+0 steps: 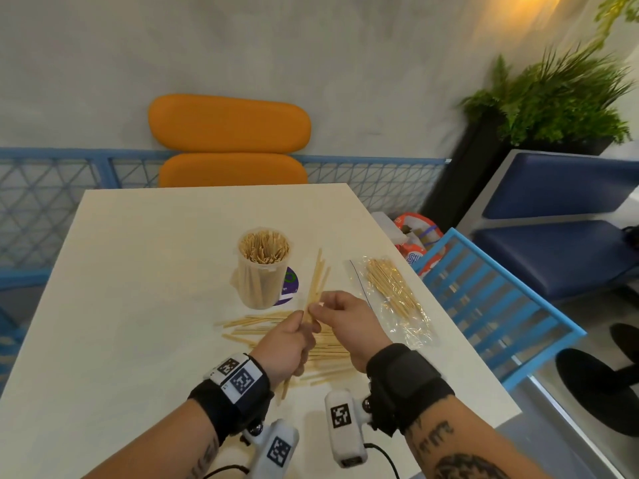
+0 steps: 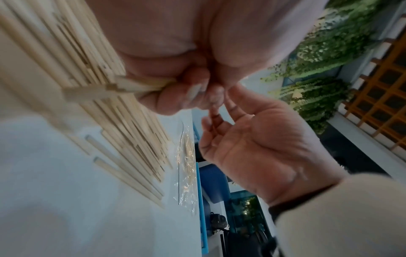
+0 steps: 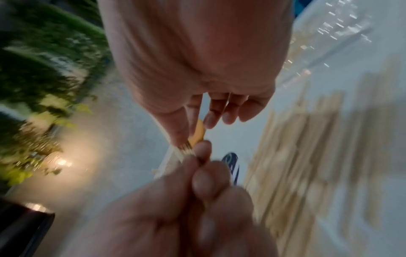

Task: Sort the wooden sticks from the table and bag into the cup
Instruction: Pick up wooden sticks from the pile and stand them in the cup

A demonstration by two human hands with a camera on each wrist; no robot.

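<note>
Closest in, the left hand [image 1: 287, 344] grips a small bundle of sticks [image 1: 316, 285], curled tight round its lower end, tips angled up toward the cup, likely to square them before dropping them in. The right hand [image 1: 345, 319] pinches the same bundle higher up with thumb and forefinger, other fingers loose, seemingly steadying it. Beneath both hands, a loose pile of sticks [image 1: 276, 326] lies flat on the table [image 1: 138, 271], too many to count. Beyond, one cup [image 1: 263, 271] stands upright, packed with sticks. To its right, one clear bag [image 1: 394, 299] lies flat, sticks inside.
</note>
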